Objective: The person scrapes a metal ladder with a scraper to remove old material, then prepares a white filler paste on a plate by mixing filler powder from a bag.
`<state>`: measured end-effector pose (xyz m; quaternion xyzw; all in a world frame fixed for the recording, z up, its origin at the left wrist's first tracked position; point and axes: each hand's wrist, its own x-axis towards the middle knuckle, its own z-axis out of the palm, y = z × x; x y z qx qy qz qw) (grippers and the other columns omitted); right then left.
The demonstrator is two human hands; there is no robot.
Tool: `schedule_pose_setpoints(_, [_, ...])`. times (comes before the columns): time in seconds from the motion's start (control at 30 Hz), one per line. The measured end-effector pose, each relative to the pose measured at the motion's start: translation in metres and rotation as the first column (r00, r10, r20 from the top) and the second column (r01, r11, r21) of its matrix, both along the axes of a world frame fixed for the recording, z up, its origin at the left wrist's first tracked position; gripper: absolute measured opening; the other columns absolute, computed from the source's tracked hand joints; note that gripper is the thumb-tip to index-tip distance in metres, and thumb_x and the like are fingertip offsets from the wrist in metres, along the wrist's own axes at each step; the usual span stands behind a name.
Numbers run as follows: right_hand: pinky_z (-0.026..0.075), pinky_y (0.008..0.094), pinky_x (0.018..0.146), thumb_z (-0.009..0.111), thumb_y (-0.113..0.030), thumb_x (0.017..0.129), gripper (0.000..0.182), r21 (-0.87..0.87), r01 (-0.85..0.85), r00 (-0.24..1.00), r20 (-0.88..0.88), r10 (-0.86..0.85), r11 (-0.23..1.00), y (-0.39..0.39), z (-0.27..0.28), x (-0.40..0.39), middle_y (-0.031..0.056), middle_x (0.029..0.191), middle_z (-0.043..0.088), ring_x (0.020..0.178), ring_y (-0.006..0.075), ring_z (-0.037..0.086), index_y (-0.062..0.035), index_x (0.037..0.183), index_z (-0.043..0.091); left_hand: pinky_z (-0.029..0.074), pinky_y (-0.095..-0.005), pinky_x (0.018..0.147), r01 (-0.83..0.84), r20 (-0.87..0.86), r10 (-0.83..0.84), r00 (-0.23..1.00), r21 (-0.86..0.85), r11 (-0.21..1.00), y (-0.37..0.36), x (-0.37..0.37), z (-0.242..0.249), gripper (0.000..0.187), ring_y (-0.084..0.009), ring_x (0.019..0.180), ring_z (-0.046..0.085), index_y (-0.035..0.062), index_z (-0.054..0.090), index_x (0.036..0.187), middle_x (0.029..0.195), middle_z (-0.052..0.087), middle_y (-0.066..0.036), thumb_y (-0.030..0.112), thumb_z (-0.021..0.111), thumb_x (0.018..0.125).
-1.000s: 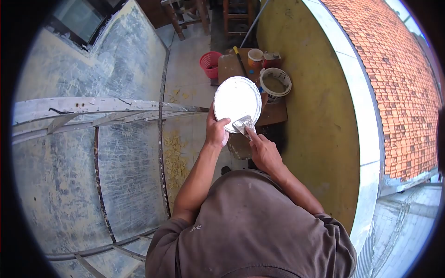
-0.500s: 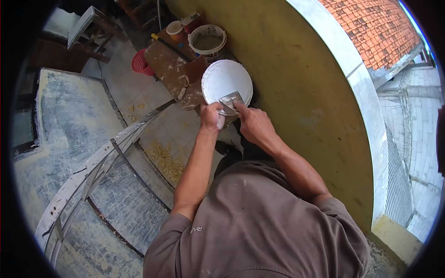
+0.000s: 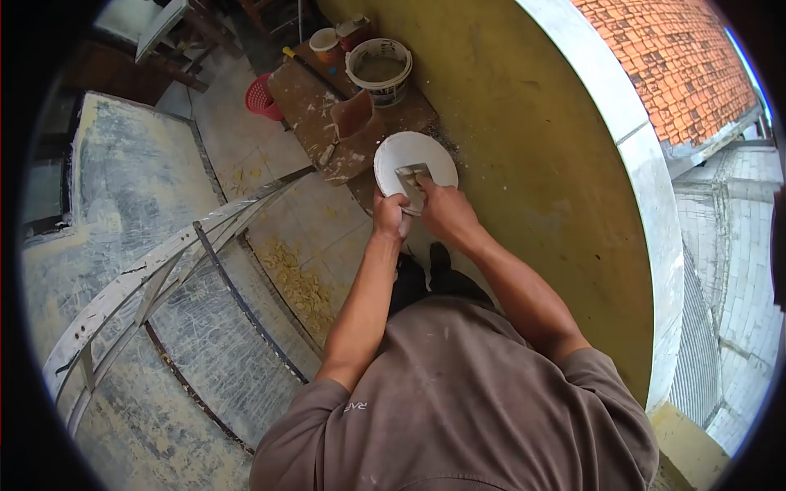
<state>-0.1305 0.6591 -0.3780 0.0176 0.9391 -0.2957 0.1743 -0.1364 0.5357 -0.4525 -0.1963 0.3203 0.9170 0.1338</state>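
Observation:
In the head view a round white tub (image 3: 391, 168), pale inside and out, is held in front of my body. My left hand (image 3: 390, 218) is closed on its near left rim, with the thumb over the edge. A flat metal putty knife (image 3: 409, 173) lies over the inside of the tub. My right hand (image 3: 447, 214) grips this knife from the near right side, the index finger stretched along its blade. The fingers' undersides and the handle are hidden.
Beyond the tub stands a splattered brown table (image 3: 299, 102) with a bucket (image 3: 378, 69), a cup (image 3: 325, 42) and a bent brown sheet (image 3: 357, 116). A red basket (image 3: 260, 96) is beside it. The yellowish wall (image 3: 557, 204) rises at right; a curved white frame (image 3: 155, 274) lies left.
The tub and both hands have shifted slightly right and nearer in view, and the tub looks more tilted. The putty knife has moved toward the tub's middle. The view itself has also shifted.

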Motion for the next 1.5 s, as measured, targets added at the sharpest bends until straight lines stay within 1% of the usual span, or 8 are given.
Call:
schedule_pose_setpoints(0.37, [0.049,0.0485,0.085,0.05,-0.007,0.079,0.048,-0.046,-0.132,0.976,0.171,0.138,0.99,-0.01,-0.015,0.032,0.0256,0.096,0.066,0.094,0.0415,0.063,-0.0068,0.126,0.057,0.046,-0.047,0.097,-0.168,-0.156,0.158,0.975,-0.051,0.984,-0.027,0.03,-0.016,0.074,-0.0359,0.11,0.056,0.0002,0.039,0.134,0.12,0.053,-0.018,-0.011,0.041,0.061])
schedule_pose_setpoints(0.5, [0.047,0.0517,0.09,0.048,-0.009,0.08,0.047,-0.211,-0.028,0.967,0.242,0.08,0.977,-0.018,-0.038,0.0,0.0268,0.102,0.064,0.098,0.0444,0.061,-0.0082,0.126,0.057,0.046,-0.0461,0.096,-0.281,-0.007,0.284,0.959,-0.181,0.942,-0.009,0.075,-0.014,0.075,-0.0348,0.111,0.055,0.0017,0.039,0.135,0.122,0.053,-0.018,-0.01,0.041,0.06])
schedule_pose_setpoints(0.57, [0.051,0.0487,0.083,0.049,-0.009,0.08,0.045,-0.142,-0.282,0.956,0.038,0.29,0.949,-0.022,-0.047,0.037,0.0281,0.101,0.063,0.094,0.0428,0.063,-0.0071,0.124,0.059,0.045,-0.0433,0.096,-0.372,-0.059,0.374,0.925,0.051,0.927,-0.041,0.069,-0.016,0.078,-0.0328,0.112,0.055,0.0024,0.039,0.135,0.125,0.052,-0.016,-0.011,0.043,0.058])
schedule_pose_setpoints(0.77, [0.048,0.0507,0.087,0.05,-0.012,0.083,0.046,-0.186,-0.242,0.939,0.202,0.278,0.952,-0.063,-0.051,0.003,0.0287,0.098,0.064,0.095,0.0445,0.062,-0.008,0.128,0.055,0.041,-0.046,0.105,-0.382,0.052,0.408,0.912,-0.261,0.887,-0.051,0.109,-0.029,0.076,-0.0345,0.121,0.051,-0.0001,0.043,0.132,0.125,0.053,-0.017,-0.009,0.042,0.056])
schedule_pose_setpoints(0.87, [0.048,0.0523,0.084,0.051,-0.012,0.083,0.045,-0.11,-0.496,0.855,0.112,0.506,0.861,-0.072,-0.044,0.065,0.0273,0.093,0.065,0.09,0.0446,0.062,-0.0092,0.127,0.055,0.045,-0.0416,0.099,-0.509,-0.088,0.509,0.857,0.019,0.861,-0.11,0.1,-0.035,0.074,-0.0326,0.115,0.054,-0.0031,0.044,0.13,0.123,0.055,-0.017,-0.008,0.043,0.057])
schedule_pose_setpoints(1.17, [0.051,0.0518,0.078,0.051,-0.011,0.084,0.036,0.058,-0.62,0.783,0.104,0.613,0.782,-0.103,-0.048,0.018,0.0255,0.089,0.066,0.083,0.0441,0.064,-0.0153,0.119,0.06,0.038,-0.0445,0.106,-0.56,-0.032,0.561,0.828,0.014,0.828,-0.135,0.138,-0.047,0.079,-0.0339,0.125,0.048,-0.0021,0.038,0.137,0.132,0.05,-0.018,-0.006,0.044,0.058])
schedule_pose_setpoints(1.33, [0.05,0.0507,0.079,0.055,-0.011,0.085,0.042,-0.054,-0.792,0.609,0.005,0.793,0.608,-0.08,-0.054,0.059,0.0242,0.091,0.066,0.083,0.0422,0.064,-0.0184,0.126,0.057,0.035,-0.0479,0.108,-0.524,0.071,0.52,0.851,0.036,0.851,-0.176,0.151,-0.039,0.053,-0.0325,0.129,0.044,-0.0001,0.035,0.141,0.141,0.044,-0.018,0.031,0.043,0.098])
schedule_pose_setpoints(1.5, [0.05,0.0488,0.079,0.055,-0.014,0.088,0.041,-0.218,-0.845,0.51,-0.056,0.858,0.488,-0.09,-0.036,0.047,0.0234,0.089,0.066,0.085,0.0409,0.063,-0.0181,0.129,0.056,0.037,-0.0475,0.106,-0.673,0.005,0.675,0.738,0.063,0.736,-0.161,0.157,-0.01,0.055,-0.0311,0.127,0.046,0.0001,0.038,0.139,0.138,0.047,-0.017,0.038,0.038,0.099])
